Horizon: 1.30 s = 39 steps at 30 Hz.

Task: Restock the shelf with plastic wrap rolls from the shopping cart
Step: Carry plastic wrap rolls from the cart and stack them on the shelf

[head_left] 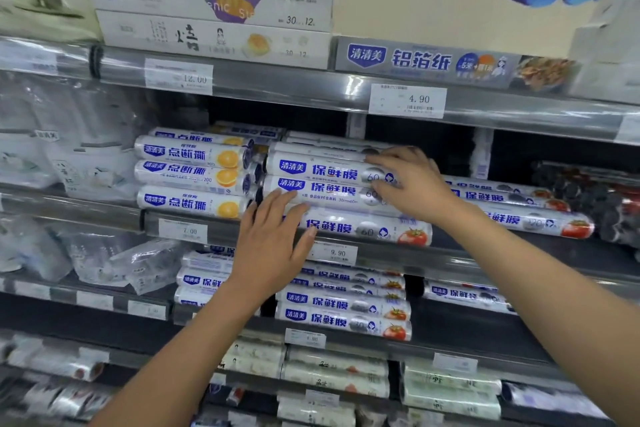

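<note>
Setting: Shop shelving filled the view, several tiers deep, with the grey rim of the middle shelf [221,234] running across the centre.
Left hand [273,246]: It was open, fingers straight and spread, lying flat on the left end of a stack of plastic wrap rolls [329,189] and gripping nothing.
Right hand [412,180]: It was also open, fingers spread and slightly bent, resting on the upper rolls toward the right end of the same stack.
Plastic wrap rolls: They lay lengthwise on the middle shelf, piled several high. The front roll [363,229] sat at the shelf edge and showed a tomato picture.
Neighbours: Rolls with orange pictures [194,177] lay just left of the stack, and more tomato rolls [519,215] lay to its right.
Price tags: One read 9.90 [337,253] below the stack, another 4.90 [408,101] above it.
Above: Long white boxes [214,0] were stacked flat.
Below: More rolls [346,308] filled the next shelf down.
</note>
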Available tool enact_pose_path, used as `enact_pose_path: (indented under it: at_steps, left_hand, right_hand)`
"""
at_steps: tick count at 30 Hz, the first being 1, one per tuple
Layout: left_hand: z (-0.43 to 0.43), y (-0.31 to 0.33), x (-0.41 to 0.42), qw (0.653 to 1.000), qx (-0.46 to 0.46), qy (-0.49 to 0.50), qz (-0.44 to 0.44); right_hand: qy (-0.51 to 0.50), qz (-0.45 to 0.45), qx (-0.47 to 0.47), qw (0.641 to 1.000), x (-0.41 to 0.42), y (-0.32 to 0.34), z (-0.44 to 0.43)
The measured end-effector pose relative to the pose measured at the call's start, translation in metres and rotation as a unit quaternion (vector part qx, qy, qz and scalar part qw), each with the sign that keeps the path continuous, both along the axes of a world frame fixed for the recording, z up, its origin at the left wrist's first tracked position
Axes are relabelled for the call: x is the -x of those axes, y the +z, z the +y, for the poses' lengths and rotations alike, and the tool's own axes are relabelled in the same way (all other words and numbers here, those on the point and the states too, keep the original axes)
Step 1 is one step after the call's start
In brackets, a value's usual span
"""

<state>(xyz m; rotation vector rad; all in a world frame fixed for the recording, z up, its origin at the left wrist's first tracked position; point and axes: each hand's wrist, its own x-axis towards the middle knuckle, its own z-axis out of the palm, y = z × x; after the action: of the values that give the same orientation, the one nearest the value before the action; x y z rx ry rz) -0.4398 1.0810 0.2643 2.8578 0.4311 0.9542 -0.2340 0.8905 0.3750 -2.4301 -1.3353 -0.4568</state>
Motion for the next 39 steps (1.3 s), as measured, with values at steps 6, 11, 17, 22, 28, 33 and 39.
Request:
enact_pose_path:
  at_steps: [6,11,17,22,28,33,39]
  left_hand:
    - [-0.034,-0.003,-0.003,1.0,-0.001,-0.017,0.011]
    - [-0.105,-0.043,-0.009,0.995,-0.027,-0.083,0.044]
    - [-0.221,-0.113,-0.022,0.976,0.004,-0.157,0.15]
    - [-0.338,-0.179,-0.021,0.936,0.043,-0.223,0.268]
    - [-0.503,-0.242,-0.029,0.859,0.032,-0.314,0.403]
    - [-0.621,-0.252,-0.052,0.805,0.031,-0.386,0.45]
    - [-0.746,-0.256,-0.102,0.748,-0.009,-0.495,0.442]
  right_hand:
    - [0.043,0.004,-0.118,0.992,0.015,-0.02,-0.048]
    - [0.009,0.046,-0.117,0.992,0.038,-0.073,-0.139]
    - [-0.102,0.212,-0.081,0.969,0.07,-0.196,-0.292]
    - [-0.208,0.344,-0.074,0.913,0.119,-0.275,-0.426]
    - [-0.327,0.42,-0.07,0.844,0.178,-0.338,-0.598]
    - [-0.432,0.451,-0.085,0.776,0.218,-0.359,-0.709]
    - [-0.538,0.439,-0.124,0.709,0.239,-0.366,-0.807]
